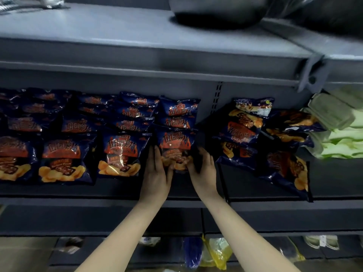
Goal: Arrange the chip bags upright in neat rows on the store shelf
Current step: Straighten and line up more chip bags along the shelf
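Dark blue chip bags with orange print stand in several rows on the grey shelf (117,190). The front bag of the rightmost row (174,146) sits between my hands. My left hand (157,173) lies against its left side with fingers straight. My right hand (202,169) curls round its lower right edge. To the right, a loose pile of the same bags (241,134) lies tumbled and tilted, one bag (286,171) leaning near the shelf's front edge.
Pale green packages (337,132) are stacked at the far right of the shelf. A grey upper shelf (137,54) overhangs, with dark bags (216,12) on top. Below, a lower shelf holds yellow and blue packets (214,252).
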Demonstrator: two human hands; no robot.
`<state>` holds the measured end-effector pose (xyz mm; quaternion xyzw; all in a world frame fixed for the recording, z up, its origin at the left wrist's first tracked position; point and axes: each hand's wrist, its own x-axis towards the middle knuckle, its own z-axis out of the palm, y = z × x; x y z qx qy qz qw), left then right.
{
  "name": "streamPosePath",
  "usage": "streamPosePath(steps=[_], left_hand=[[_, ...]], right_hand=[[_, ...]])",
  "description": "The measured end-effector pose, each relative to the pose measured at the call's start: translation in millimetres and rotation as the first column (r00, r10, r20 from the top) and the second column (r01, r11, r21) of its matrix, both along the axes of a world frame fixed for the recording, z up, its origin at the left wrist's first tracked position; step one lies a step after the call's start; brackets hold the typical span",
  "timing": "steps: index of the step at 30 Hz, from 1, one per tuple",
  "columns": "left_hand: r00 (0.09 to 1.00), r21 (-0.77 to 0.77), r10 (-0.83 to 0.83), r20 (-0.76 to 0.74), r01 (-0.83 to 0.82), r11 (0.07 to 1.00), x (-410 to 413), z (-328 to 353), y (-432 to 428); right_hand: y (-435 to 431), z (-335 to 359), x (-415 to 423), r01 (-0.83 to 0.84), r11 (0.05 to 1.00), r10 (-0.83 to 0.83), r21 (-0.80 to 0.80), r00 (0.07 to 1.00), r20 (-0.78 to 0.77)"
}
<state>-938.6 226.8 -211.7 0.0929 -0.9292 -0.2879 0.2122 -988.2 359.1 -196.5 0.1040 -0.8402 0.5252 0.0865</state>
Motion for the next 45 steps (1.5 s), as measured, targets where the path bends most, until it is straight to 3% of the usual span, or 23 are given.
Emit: streamPosePath(steps=[7, 15, 21, 24, 30, 36, 39, 43, 45], left_hand=[[0.982, -0.133, -0.111, -0.152, 0.091, 0.987, -5, 20, 38], [0.952, 0.103, -0.247, -0.181, 0.268, 0.958, -42, 44, 113], [0.924, 0.221, -0.362, -0.126, 0.382, 0.897, -57, 49, 159], [0.887, 0.337, -0.462, -0.024, 0.442, 0.831, -62, 46, 186], [0.846, 0.402, -0.497, 0.194, 0.393, 0.827, -62, 39, 235], [0.87, 0.46, -0.463, 0.167, 0.347, 0.817, -64, 39, 252], [0.894, 0.587, -0.447, 0.032, 0.345, 0.732, -60, 47, 250], [0.911, 0.833, -0.404, -0.087, 0.289, 0.472, -57, 59, 247], [0.928, 0.841, -0.347, -0.135, 0.292, 0.455, -55, 62, 245]], right_hand=[[58, 31, -14, 0.111, 0.993, -0.095, 0.041, 0.956, -0.279], [123, 47, -22, 0.276, 0.959, -0.241, 0.063, 0.913, -0.33], [182, 39, -21, 0.461, 0.871, -0.402, 0.168, 0.867, -0.295], [209, 31, -21, 0.506, 0.803, -0.442, 0.313, 0.86, -0.255], [238, 1, -4, 0.309, 0.691, -0.37, 0.654, 0.928, -0.049], [253, 2, 2, 0.295, 0.764, -0.343, 0.573, 0.939, -0.026], [257, 6, 7, 0.386, 0.801, -0.389, 0.458, 0.917, -0.091], [247, 9, 23, 0.414, 0.821, -0.362, 0.393, 0.91, -0.204], [236, 10, 33, 0.378, 0.842, -0.297, 0.386, 0.92, -0.254]])
